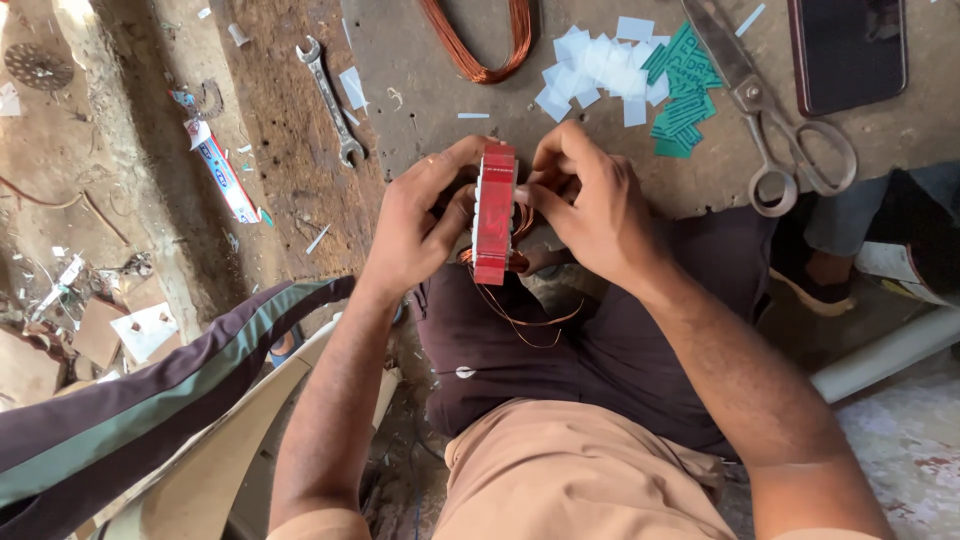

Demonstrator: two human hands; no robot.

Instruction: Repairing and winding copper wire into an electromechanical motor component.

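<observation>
Left hand (415, 225) clamped round red metal ring (494, 212) to steady it over lap; right hand (590, 205) pinching copper wire (520, 320) at its side, fingers together. Scissors (775, 120) parked nearby on table (420, 90).

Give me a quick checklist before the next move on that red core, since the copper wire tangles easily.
1. Left hand gripping red core: ok.
2. Right hand at the winding side of the core: ok.
3. Loose copper wire hanging free over the lap, no knots: cannot tell.
4. Scissors on the bench within reach: ok.
5. Cut white paper pieces at hand: ok.
6. Winding seated in slots: cannot tell, hidden by fingers.
</observation>
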